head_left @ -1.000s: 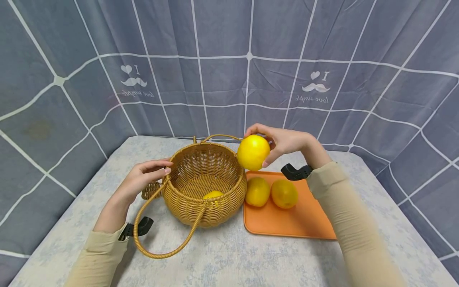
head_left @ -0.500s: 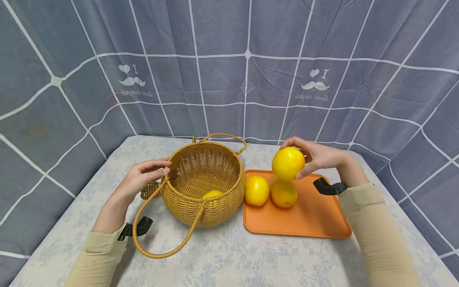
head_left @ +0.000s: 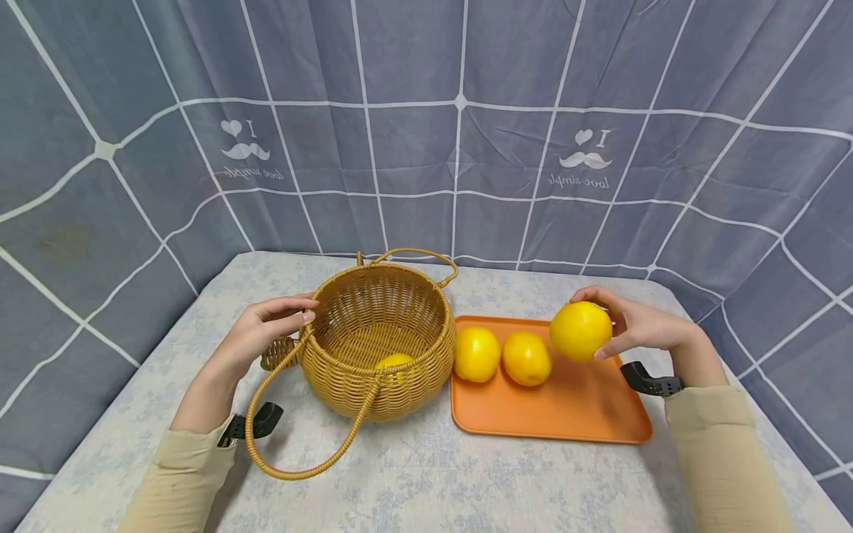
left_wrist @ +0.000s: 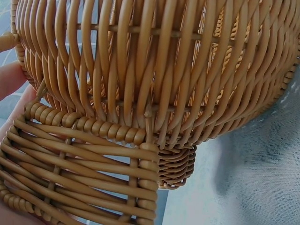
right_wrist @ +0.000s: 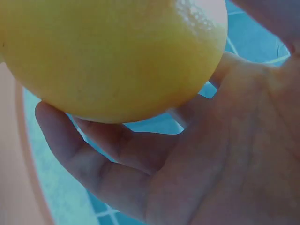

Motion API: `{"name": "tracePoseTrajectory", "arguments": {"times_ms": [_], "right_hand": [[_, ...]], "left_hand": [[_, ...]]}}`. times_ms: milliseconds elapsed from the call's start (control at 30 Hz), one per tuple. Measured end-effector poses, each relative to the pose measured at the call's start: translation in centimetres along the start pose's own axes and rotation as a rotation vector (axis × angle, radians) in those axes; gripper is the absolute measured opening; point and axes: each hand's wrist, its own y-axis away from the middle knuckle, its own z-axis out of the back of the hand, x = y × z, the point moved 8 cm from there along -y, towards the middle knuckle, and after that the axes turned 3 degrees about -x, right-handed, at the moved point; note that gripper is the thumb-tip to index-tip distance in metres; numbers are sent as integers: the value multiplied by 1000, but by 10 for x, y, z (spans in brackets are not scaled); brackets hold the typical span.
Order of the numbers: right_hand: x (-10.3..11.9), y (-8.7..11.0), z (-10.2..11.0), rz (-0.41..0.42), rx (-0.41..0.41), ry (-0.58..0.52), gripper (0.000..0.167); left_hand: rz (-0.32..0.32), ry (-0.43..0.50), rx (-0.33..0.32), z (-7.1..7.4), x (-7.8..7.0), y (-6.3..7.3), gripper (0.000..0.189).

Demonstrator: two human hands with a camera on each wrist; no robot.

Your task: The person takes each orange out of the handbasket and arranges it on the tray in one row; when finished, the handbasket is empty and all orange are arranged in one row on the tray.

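My right hand (head_left: 643,326) holds a yellow-skinned orange (head_left: 581,331) between thumb and fingers, over the back right part of the orange tray (head_left: 553,418). In the right wrist view the orange (right_wrist: 117,56) fills the top, with fingertips against its underside. My left hand (head_left: 266,326) grips the rim of a round wicker basket (head_left: 380,392) at its left side. The left wrist view shows the basket's woven wall (left_wrist: 164,61) close up, with parts of the fingers at the left edge. Another orange (head_left: 395,361) lies inside the basket, partly hidden by the near rim.
Two more oranges, a left one (head_left: 477,354) and a right one (head_left: 527,358), rest on the tray's left half, beside the basket. A looped handle (head_left: 300,474) hangs toward the front of the table (head_left: 426,488). A grey checked curtain (head_left: 413,148) stands behind.
My right hand has carried its orange rightward from the basket's right rim, past the two oranges, and lowered it toward the tray. The left hand and basket have stayed in place.
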Motion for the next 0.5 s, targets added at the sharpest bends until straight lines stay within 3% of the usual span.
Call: {"name": "tracePoseTrajectory", "arguments": {"times_ms": [267,500], "right_hand": [[-34,18,-9,-84,-48,25,73],[-57,27,-19,-146,-22,13,72]], "left_hand": [[1,1,0,0,0,0,42],[-6,-2,1,0,0,0,43]]}}
